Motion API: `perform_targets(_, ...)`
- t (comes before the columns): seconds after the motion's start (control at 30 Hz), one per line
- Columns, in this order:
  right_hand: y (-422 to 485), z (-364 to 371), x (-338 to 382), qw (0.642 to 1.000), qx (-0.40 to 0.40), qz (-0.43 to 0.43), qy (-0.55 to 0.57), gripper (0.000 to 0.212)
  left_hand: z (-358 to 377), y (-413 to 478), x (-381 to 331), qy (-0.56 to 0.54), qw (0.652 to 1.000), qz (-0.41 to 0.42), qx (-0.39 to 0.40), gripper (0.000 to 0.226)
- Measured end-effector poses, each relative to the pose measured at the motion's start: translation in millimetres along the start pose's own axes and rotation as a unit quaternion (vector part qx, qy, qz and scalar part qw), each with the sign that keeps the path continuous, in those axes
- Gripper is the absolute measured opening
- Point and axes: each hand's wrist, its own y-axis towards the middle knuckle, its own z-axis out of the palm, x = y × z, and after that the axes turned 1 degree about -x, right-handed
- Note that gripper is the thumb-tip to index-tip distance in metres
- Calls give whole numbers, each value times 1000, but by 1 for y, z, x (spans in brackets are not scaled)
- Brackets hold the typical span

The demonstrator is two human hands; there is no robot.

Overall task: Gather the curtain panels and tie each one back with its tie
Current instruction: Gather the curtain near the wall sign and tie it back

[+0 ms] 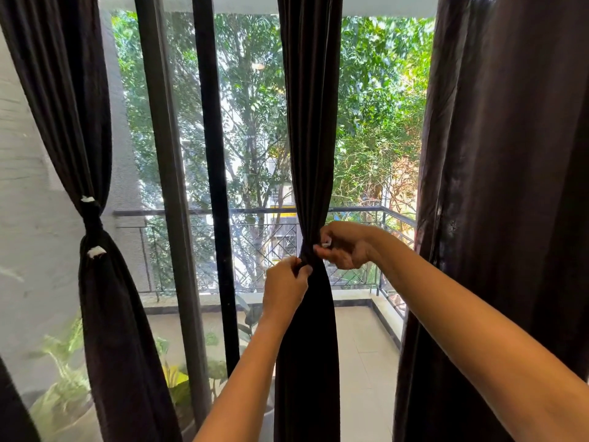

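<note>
Where dark curtains hang before a glass balcony door (213,154), both hands work at the middle panel (310,122).
From below, the left hand (285,283) pinches the tie (305,255), fingers curled; the right hand (345,247), wrist bent, pinches its white-tipped end just beside. That panel hangs straight down, cinched narrow at the hands. Nearby the left panel (95,314) is tied; the right panel (494,218) hangs loose.
</note>
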Motion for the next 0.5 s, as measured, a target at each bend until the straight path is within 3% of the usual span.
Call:
perform_targets(0.13,13,2,4,971,37,-55,230,20,12,-7,1,40,996,69,-39,20)
perform_targets(0.3,8,11,11,944,32,-81,318,15,25,-21,13,135,980,125,-79,31)
perform_targets(0.4,13,13,10,916,12,-81,393,24,32,-31,28,143,974,147,-95,36)
perform_targets(0.5,18,13,8,920,-4,-80,383,32,37,-36,39,156,968,157,-120,28)
